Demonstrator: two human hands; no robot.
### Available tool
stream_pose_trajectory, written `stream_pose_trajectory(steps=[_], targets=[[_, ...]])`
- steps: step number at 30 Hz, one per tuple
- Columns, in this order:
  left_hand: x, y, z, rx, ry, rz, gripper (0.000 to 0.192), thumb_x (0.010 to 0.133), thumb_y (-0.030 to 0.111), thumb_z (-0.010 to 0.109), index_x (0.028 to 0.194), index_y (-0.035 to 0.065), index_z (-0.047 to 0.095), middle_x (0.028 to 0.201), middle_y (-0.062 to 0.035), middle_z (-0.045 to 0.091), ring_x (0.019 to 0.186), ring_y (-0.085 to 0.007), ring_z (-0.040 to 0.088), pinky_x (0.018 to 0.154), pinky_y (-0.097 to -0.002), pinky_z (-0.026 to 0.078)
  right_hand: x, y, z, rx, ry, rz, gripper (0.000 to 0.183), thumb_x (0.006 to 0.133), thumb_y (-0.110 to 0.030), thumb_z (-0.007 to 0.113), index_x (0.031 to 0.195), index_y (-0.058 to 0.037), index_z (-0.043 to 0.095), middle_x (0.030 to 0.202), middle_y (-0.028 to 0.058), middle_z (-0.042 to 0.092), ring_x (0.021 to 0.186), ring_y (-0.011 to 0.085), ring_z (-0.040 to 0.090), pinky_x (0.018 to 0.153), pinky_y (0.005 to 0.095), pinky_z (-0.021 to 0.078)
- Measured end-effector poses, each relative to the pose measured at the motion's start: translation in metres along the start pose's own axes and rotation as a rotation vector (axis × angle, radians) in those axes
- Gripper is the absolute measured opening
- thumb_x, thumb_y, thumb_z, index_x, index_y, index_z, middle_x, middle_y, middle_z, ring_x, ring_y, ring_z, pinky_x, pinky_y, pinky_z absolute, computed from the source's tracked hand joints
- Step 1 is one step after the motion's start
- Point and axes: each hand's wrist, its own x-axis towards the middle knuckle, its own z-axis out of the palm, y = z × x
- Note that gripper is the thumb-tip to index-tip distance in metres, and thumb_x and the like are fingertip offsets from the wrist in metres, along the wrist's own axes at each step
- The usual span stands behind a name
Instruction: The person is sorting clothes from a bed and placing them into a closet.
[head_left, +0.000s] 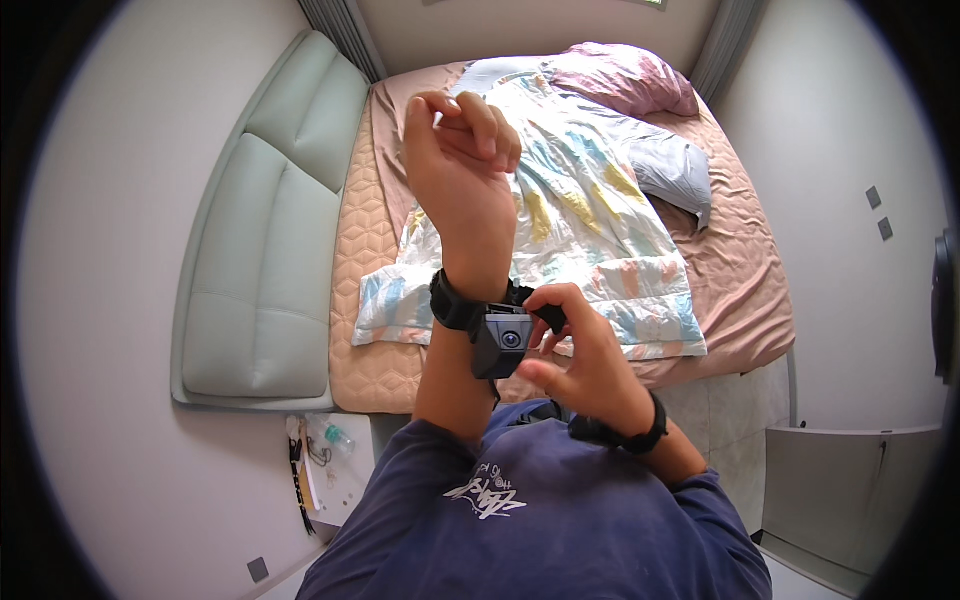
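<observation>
My left hand is raised over the bed, palm towards me, with its fingers loosely curled and holding nothing. A black strap circles the left wrist and carries a small dark camera on the inner side, its lens facing up. At the right side of that camera is my right hand. Its index finger bends over the loose black end of the strap, and its thumb tip lies by the camera's lower edge. Another black band goes around my right wrist.
Before me is a bed with a pinkish quilted sheet, a patterned quilt, a grey pillow and a pink pillow. A padded headboard stands left. A bedside table holds a plastic bottle. A grey cabinet stands right.
</observation>
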Motion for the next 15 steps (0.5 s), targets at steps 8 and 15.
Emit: stream_pose_trajectory(steps=[8,15], targets=[[0.001,-0.007,0.004,0.362,0.022,0.224,0.028,0.095,0.024,0.027,0.077,0.0076,0.042,0.051,-0.0054,0.039,0.041,-0.0115,0.030,0.040,-0.0247,0.027,0.009,-0.028,0.016,-0.218,0.199,-0.011,0.052,0.063,-0.024,0.079,0.099,-0.0035,0.048,0.062,0.0065,0.055,0.050,0.0168,0.054,0.047,0.0282,0.0444],[-0.004,-0.008,0.009,0.783,-0.083,0.436,0.027,0.095,0.021,0.031,0.076,0.0049,0.040,0.054,-0.0043,0.043,0.040,-0.0104,0.037,0.039,-0.0219,0.029,0.010,-0.020,0.020,-0.161,0.219,-0.098,0.049,0.062,-0.015,0.078,0.099,-0.0022,0.048,0.068,0.0067,0.057,0.054,0.0126,0.055,0.049,0.0240,0.0449]])
